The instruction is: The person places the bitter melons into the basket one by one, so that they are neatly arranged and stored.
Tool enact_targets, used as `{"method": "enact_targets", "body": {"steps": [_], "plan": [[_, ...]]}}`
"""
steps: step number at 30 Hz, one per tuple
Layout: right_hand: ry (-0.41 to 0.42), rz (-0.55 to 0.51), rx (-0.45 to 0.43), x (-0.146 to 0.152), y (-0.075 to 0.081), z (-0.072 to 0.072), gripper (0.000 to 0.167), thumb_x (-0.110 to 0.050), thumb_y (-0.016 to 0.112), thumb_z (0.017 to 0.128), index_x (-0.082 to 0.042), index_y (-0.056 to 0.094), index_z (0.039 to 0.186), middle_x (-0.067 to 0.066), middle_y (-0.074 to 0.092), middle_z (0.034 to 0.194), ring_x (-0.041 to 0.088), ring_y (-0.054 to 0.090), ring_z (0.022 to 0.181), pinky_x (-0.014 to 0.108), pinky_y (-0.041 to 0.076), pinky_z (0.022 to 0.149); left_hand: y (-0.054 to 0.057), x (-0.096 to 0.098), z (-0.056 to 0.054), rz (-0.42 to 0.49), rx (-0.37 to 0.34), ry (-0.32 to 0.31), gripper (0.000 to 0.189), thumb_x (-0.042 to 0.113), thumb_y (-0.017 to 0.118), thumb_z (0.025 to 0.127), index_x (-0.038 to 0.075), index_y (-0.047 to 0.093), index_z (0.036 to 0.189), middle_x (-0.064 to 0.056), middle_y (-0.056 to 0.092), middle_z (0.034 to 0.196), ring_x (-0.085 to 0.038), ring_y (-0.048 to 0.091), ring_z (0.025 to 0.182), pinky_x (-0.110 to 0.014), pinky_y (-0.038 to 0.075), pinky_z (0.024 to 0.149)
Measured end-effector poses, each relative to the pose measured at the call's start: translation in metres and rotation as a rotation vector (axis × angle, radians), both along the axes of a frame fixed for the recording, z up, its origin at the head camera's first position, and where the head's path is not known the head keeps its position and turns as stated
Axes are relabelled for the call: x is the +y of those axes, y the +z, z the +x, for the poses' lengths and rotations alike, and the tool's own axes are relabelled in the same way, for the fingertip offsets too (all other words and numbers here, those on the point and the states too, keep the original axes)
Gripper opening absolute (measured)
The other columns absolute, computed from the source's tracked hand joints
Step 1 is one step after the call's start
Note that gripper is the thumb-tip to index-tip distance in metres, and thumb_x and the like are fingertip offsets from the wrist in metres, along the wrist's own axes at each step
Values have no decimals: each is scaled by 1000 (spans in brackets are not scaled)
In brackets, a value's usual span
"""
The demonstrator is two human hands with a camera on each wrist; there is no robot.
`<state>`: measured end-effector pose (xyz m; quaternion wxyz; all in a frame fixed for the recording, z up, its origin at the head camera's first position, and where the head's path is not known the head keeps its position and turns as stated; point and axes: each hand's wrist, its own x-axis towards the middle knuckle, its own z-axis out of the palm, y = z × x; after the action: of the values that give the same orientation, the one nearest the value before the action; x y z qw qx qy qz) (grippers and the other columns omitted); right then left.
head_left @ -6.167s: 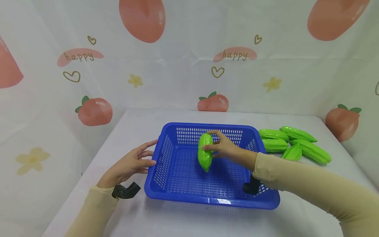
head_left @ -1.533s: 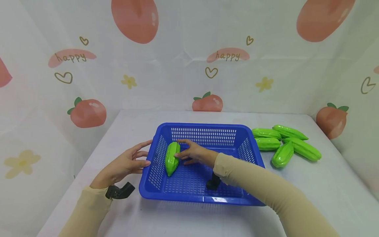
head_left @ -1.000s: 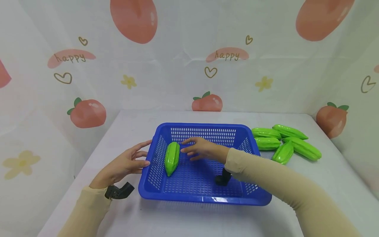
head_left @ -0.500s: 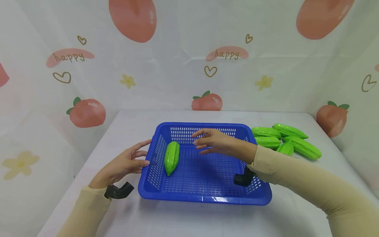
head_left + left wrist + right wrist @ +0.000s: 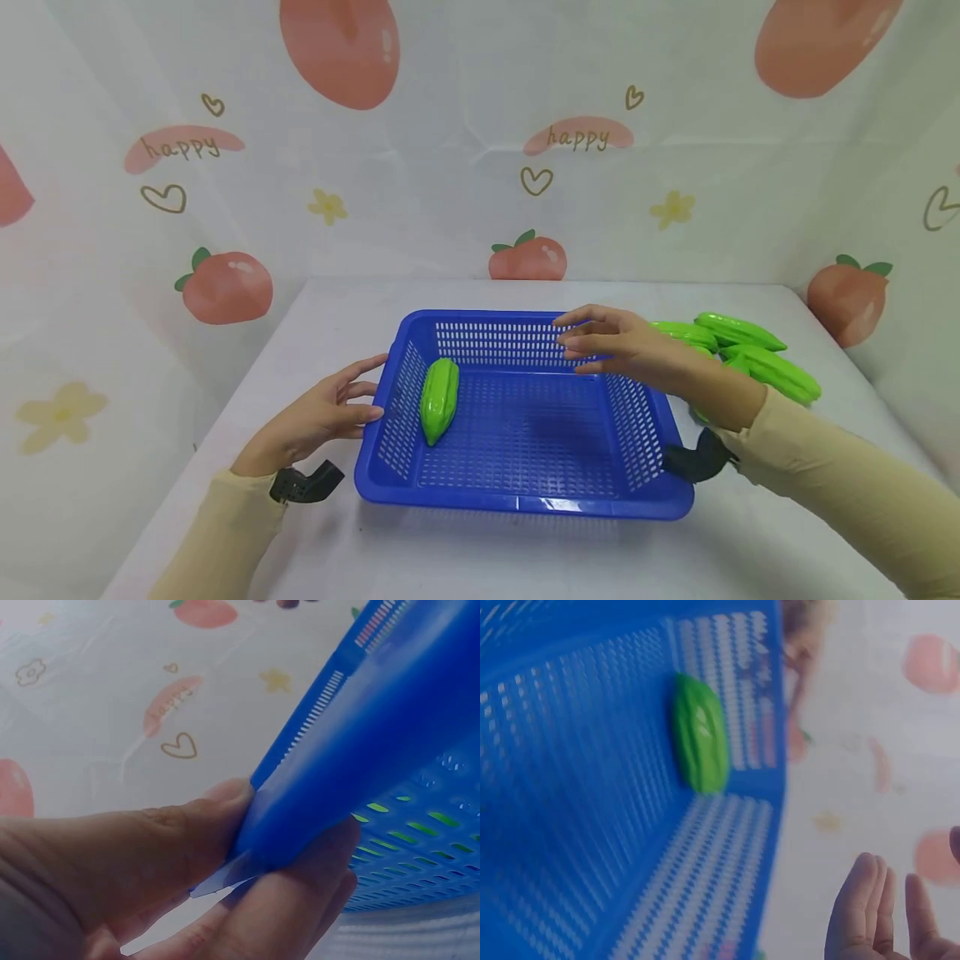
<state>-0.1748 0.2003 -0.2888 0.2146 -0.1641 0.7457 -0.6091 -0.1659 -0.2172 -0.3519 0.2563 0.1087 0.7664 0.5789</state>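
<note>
A blue plastic basket with slotted walls stands on the white table. Its left rim is pinched by my left hand, thumb on one side and fingers on the other. Inside, along the left wall, lies one green ridged gourd with a pointed tip; the right wrist view shows this gourd too. Over the basket's back right corner hovers my right hand, fingers loosely spread and holding nothing. Several matching gourds lie right of the basket, some partly hidden behind the right hand and forearm.
The table has its back edge against a white cloth printed with fruit, hearts and flowers. The basket's right wall stands between its inside and the loose gourds.
My right hand brought a gourd to the basket's left side, let go of it, then rose and moved right to the back right corner. My left hand stays at the left rim.
</note>
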Motion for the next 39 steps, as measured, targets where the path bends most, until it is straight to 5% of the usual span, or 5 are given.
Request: {"method": "enact_targets", "body": {"steps": [11, 20, 32, 39], "plan": [[-184, 79, 254, 78, 7, 12, 31, -13, 49, 101, -22, 49, 130, -4, 56, 123, 5, 61, 107, 20, 55, 85, 0, -1, 0, 11, 0, -4, 85, 15, 68, 90, 20, 14, 156, -28, 44, 140, -30, 68, 102, -45, 56, 87], [-277, -258, 345, 131, -15, 17, 38, 7, 44, 98, -11, 55, 129, -1, 63, 116, 9, 65, 101, 18, 55, 82, -1, 1, 0, 11, -7, 5, 85, 16, 68, 90, 21, 15, 156, -28, 44, 140, -29, 68, 102, -46, 56, 88], [-325, -579, 369, 187, -58, 20, 42, 18, 34, 95, 0, 55, 127, 8, 67, 114, 15, 68, 100, 24, 58, 80, 0, 2, 1, -12, 15, 12, 84, 16, 69, 90, 20, 16, 156, -28, 47, 136, -30, 68, 100, -45, 57, 86], [-470, -630, 322, 218, -74, 24, 37, 14, 39, 96, -4, 57, 123, 5, 68, 109, 13, 69, 96, 22, 58, 77, -1, 1, 0, -6, 12, 8, 85, 17, 69, 89, 19, 16, 156, -28, 47, 136, -31, 68, 101, -45, 57, 86]]}}
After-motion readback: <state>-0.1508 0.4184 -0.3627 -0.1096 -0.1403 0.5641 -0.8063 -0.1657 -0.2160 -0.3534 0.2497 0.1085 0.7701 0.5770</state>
